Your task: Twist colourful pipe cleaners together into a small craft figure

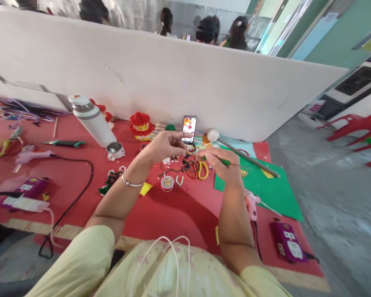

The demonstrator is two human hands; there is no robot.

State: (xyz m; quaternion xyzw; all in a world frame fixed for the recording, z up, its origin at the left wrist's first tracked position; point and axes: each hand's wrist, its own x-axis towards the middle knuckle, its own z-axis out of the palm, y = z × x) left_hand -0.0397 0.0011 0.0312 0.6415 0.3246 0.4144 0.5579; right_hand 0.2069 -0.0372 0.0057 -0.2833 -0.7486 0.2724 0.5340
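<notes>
My left hand [162, 146] is raised over the middle of the table, thumb and fingers pinching dark yarn [186, 164]. My right hand [224, 165] is closed around a slim crochet hook with a green handle [225, 162]. Its front end meets the yarn at my left fingertips; the stitch itself is too small to make out. Below the hands lie scissors with yellow handles [203, 170], a small spool of clear thread [167, 183] and scattered white beads [168, 160]. Just behind them a lit phone [189, 128] leans against the white partition.
A white thermos [91, 121] and its metal cup [115, 150] stand left. Red yarn work [141, 123] sits behind. Glue guns [35, 156] and purple power strips [287, 241] with cords lie at both sides. Green sheets [284, 194] and a grey rod [250, 159] are right.
</notes>
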